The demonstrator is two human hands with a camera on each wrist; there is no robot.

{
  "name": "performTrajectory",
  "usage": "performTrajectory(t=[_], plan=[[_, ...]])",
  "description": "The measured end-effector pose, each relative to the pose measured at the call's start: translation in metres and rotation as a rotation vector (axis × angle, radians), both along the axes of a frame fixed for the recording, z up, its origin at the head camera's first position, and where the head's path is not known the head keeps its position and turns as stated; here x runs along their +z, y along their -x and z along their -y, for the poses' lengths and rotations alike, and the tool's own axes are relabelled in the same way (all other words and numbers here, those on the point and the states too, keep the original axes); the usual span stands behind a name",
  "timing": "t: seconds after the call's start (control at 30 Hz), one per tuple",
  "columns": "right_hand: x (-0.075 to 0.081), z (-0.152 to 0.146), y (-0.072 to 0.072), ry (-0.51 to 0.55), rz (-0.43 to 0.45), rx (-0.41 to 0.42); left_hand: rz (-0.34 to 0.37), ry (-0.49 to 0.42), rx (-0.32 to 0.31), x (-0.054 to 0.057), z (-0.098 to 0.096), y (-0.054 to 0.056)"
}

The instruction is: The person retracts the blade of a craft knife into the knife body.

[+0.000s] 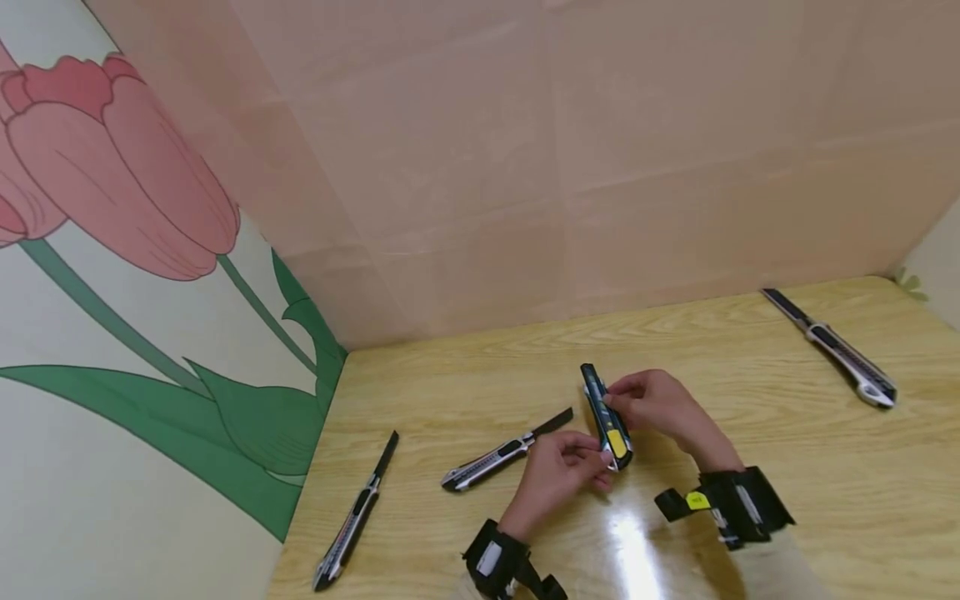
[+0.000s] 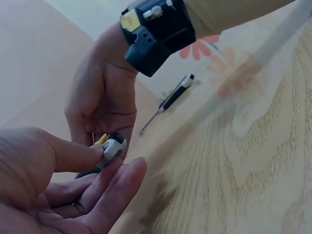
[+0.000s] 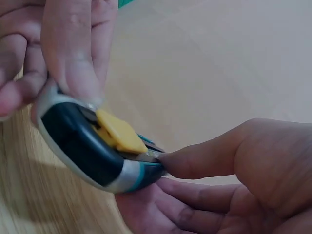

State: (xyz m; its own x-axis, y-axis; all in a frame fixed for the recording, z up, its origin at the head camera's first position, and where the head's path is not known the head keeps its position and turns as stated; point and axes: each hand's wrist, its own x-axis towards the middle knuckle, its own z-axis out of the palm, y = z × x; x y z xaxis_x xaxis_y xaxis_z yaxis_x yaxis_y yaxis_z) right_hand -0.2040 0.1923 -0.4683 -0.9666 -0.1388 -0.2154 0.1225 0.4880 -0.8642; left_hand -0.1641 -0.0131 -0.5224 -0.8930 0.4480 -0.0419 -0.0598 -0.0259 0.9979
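**One yellow-slidered cutter [image 1: 602, 414], pinched at two places**

The left hand [image 1: 558, 471] pinches the cutter's rounded near end, with the thumb on top. The right hand [image 1: 663, 408] pinches the body farther out from that hold, coming in from its right side. Both grips are closed on the casing by thumb and fingers rather than a full fist. Between the two pinches sits the yellow slider [image 3: 121, 130], nearer the left thumb. Beyond the right fingers the cutter ends dark; whether any blade is out there, I cannot tell.

It looks light enough for fingertips alone, and stiff, so pressure at one end should carry straight to the other. The casing seems smooth and rounded at the near end, and could roll or slip there. The surer hold would be across the broad sides of the casing, thumb beside the slider instead of on it, fingers kept off the far tip.

On the wooden table [image 1: 825, 483] around the grip lie three more. The nearest loose cutter [image 1: 487, 461] is just left of the grip; the leftmost cutter [image 1: 356, 512] lies farther out that way; the far-right cutter [image 1: 843, 354] is well apart, beyond the right hand. Their bared blades look thin, probably brittle: take them by the handles.
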Motion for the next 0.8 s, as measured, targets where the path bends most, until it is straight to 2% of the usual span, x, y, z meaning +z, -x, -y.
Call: performTrajectory(t=[0.2, 0.43, 0.63, 0.8], plan=[[-0.001, -0.006, 0.000, -0.082, 0.051, 0.040, 0.061, 0.011, -0.031, 0.001, -0.002, -0.002], [-0.004, -0.011, 0.000, -0.052, 0.094, 0.056, 0.111, 0.013, -0.041, 0.001, -0.005, -0.006], [-0.007, -0.013, 0.001, -0.044, 0.122, 0.067, 0.109, 0.029, -0.067, 0.000, -0.004, -0.007], [-0.010, -0.013, 0.002, -0.053, 0.153, 0.073, 0.054, 0.113, -0.075, -0.001, -0.004, -0.008]])
